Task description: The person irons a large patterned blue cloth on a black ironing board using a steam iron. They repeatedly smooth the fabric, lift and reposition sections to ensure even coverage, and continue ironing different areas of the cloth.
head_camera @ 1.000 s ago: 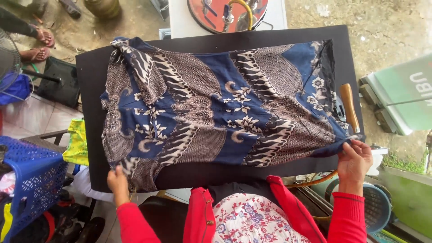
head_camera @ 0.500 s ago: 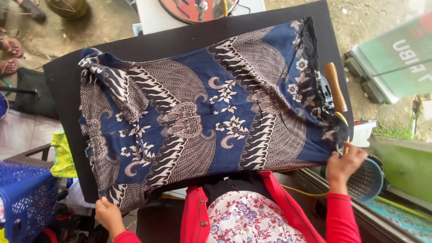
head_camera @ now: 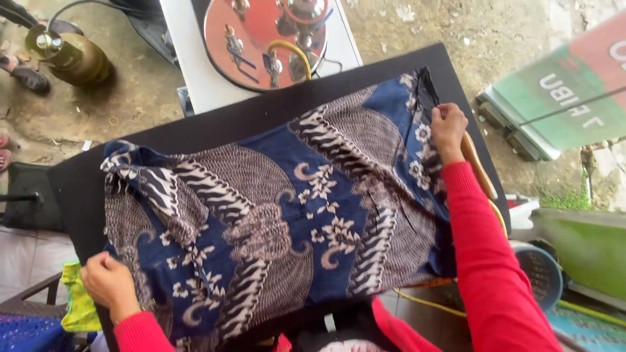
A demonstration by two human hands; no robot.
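Outdoor dirt yard, black desk (head_camera: 85,189) carrying blue batik cloth (head_camera: 287,215) spread flat: left hand (head_camera: 111,285) fingers pinch its near corner, right hand (head_camera: 448,130) fingers pinch far edge (keeps it taut).

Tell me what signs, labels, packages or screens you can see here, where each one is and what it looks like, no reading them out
Sign board: on the ground at the upper right, beyond the black table, past the right hand; a tilted flat panel, green with a red corner and white lettering.
No packages, labels or screens can be made out.
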